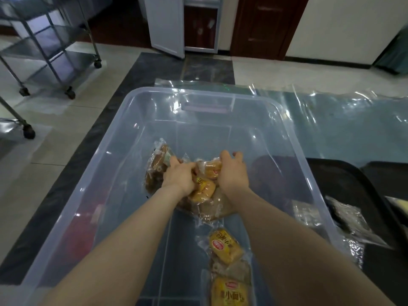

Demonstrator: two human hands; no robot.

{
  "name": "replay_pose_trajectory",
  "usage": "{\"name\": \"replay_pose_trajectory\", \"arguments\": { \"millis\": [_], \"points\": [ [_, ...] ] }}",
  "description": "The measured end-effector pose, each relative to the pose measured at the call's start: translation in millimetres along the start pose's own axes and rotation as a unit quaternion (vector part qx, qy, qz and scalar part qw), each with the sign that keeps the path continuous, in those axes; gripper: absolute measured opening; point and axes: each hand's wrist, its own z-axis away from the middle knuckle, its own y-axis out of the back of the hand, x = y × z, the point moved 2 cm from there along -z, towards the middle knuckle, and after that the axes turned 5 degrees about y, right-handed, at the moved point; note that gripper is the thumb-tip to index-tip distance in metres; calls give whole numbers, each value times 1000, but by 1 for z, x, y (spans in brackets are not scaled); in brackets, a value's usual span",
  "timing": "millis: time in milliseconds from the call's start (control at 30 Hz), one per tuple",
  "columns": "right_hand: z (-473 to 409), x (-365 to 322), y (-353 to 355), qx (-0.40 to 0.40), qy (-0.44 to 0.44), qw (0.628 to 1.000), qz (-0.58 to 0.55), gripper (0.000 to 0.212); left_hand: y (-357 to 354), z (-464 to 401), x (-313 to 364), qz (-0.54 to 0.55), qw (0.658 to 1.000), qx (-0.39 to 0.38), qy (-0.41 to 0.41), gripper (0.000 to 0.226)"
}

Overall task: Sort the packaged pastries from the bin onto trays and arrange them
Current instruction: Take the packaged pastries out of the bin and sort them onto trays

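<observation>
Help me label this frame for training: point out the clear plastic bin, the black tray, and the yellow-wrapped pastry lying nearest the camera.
Clear plastic bin (141, 111): head view, far-left wall.
Black tray (344, 180): head view, bare base.
Yellow-wrapped pastry (229, 293): head view, wrapper centre.

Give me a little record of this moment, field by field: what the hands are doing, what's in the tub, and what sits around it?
left hand: left hand grips wrapped pastries in the heap
right hand: right hand curled over the same heap
heap: pastry pile near the middle of the bin
bin: clear plastic bin on the floor
loose packs: two yellow packs nearer the person
tray: black tray right of the bin, holding some wrapped items
background: metal cart on wheels
</observation>
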Motion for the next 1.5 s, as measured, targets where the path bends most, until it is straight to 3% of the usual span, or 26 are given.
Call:
{"name": "replay_pose_trajectory", "arguments": {
  "millis": [167,367,500,700,933,1100,1300,1500],
  "points": [
    [6,-5,24,34,6,999,-4,31,26,12,2,-8,999,39,-18,16],
    [19,-31,73,74,32,991,-103,35,76,40,12,-12,998,55,-20,17],
    [44,-39,120,112,61,972,-198,29,114,75,21,45,991,119,-46,14],
    [99,-21,181,199,81,908,-360,31,143,135,42,215,943,230,-104,16],
    [147,25,227,235,79,820,-516,37,143,199,113,333,894,247,-173,44],
    [165,89,273,263,89,814,-510,36,118,221,191,369,874,234,-214,32],
    [172,224,310,257,70,817,-511,37,41,232,312,363,882,205,-221,34],
    [186,377,346,240,23,854,-461,40,-69,248,421,392,884,159,-201,29]
  ]
}}
